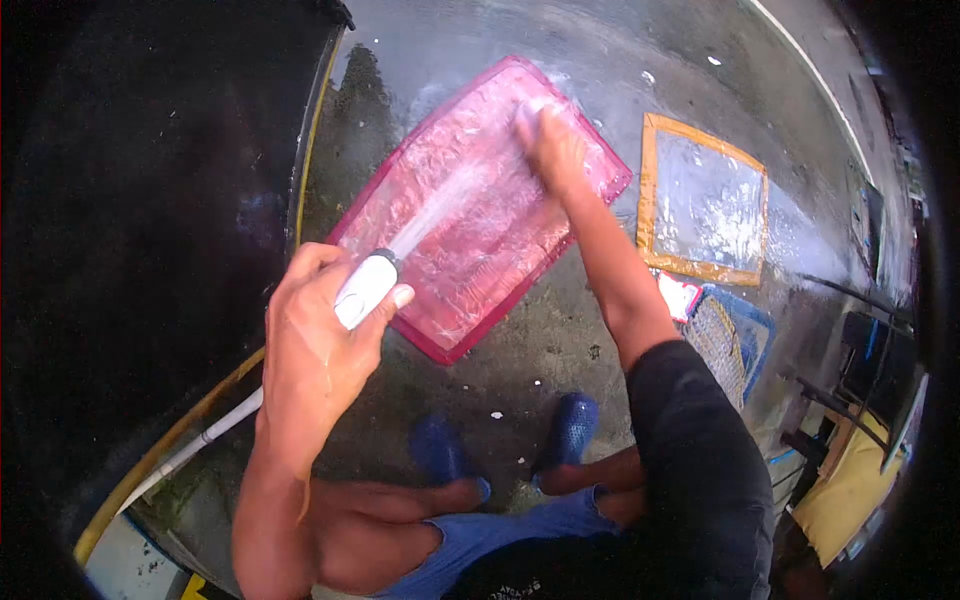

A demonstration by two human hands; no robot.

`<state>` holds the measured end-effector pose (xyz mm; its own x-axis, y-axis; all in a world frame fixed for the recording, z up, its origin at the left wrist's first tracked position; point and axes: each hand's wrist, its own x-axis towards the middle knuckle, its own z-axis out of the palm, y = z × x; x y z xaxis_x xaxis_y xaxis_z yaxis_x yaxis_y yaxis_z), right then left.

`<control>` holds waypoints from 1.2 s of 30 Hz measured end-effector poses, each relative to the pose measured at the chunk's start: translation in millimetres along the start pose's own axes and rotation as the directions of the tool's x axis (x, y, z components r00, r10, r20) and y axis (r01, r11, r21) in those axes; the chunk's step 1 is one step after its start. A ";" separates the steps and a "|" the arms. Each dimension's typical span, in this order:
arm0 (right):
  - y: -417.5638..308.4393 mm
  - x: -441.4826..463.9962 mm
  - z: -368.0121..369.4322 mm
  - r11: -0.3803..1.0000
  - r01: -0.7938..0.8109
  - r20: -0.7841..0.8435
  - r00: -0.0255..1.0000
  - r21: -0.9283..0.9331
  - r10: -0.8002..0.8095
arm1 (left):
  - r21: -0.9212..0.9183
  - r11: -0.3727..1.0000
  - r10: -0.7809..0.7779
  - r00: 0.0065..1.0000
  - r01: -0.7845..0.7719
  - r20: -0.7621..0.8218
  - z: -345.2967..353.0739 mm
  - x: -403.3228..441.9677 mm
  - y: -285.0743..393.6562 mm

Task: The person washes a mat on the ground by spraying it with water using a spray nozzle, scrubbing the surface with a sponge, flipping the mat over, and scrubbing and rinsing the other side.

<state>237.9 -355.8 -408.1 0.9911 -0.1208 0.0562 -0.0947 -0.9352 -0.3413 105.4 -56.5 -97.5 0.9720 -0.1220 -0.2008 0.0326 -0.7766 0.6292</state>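
Note:
My left hand [325, 335] is wrapped round a white spray nozzle [368, 290], from which a jet of water runs forward. The water lands on a wet, clear sheet with a pink-red border [470, 210], lying flat on the floor. Over the far right part of this sheet is my right hand [555, 150], blurred by motion. Something whitish shows at its fingertips, too smeared to name, and I cannot tell whether the fingers grip it. A pale hose [205, 437] runs behind my left wrist to the lower left.
To the right lies a clear sheet with an orange border [703, 265], wet and foamy. Near it are a red-and-white packet [678, 296] and a netted, blue-edged item [722, 340]. A dark panel [150, 200] fills the left. My feet wear blue shoes [573, 425].

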 end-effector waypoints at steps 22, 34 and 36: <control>-174.5 -249.4 16.6 0.954 0.255 0.192 0.940 0.161 -0.283 | -0.058 0.972 0.216 0.965 -0.227 -0.150 -24.4 17.1 -19.8; -179.0 -153.4 77.9 0.726 0.442 0.129 0.802 0.527 -0.582 | -0.112 0.983 0.134 0.983 -0.148 -0.127 -42.7 -0.8 -17.9; -156.9 -95.3 94.5 0.760 0.525 0.310 0.702 0.384 -0.642 | -0.155 0.983 0.084 0.990 -0.101 -0.112 -41.0 -0.1 -6.1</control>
<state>167.2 -166.1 -448.5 0.7851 0.6185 -0.0329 0.4843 -0.6461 -0.5899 114.7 -26.4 -70.5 0.9912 -0.1167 -0.0617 -0.0301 -0.6551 0.7550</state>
